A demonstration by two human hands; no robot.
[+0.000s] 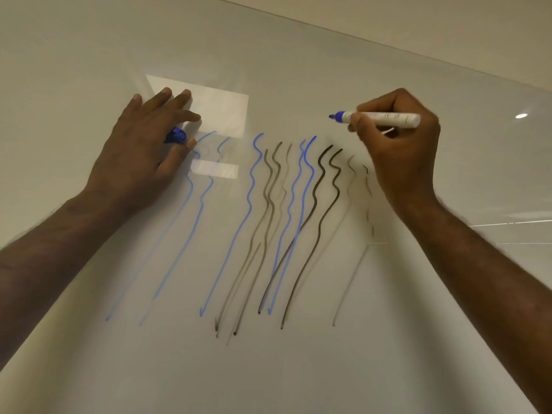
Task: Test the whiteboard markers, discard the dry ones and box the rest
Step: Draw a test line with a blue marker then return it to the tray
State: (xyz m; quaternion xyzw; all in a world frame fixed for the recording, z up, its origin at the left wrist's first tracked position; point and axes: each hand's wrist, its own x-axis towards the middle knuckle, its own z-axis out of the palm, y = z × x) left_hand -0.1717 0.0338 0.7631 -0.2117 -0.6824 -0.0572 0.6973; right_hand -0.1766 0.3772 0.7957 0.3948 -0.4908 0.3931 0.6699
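My right hand (400, 147) grips an uncapped blue whiteboard marker (379, 118) with a white barrel, its tip pointing left at the whiteboard (89, 70), above the drawn lines. My left hand (143, 153) rests flat against the board with fingers spread, and the marker's blue cap (176, 135) is pinched between thumb and palm. Several wavy test lines (268, 219) in blue, black and faint grey run down the board between my hands. Whether the tip touches the board I cannot tell.
The whiteboard fills the view, with its upper edge (388, 44) running diagonally at the top right. Bright reflections (215, 112) lie on the glossy surface near my left hand. No box or bin is in view.
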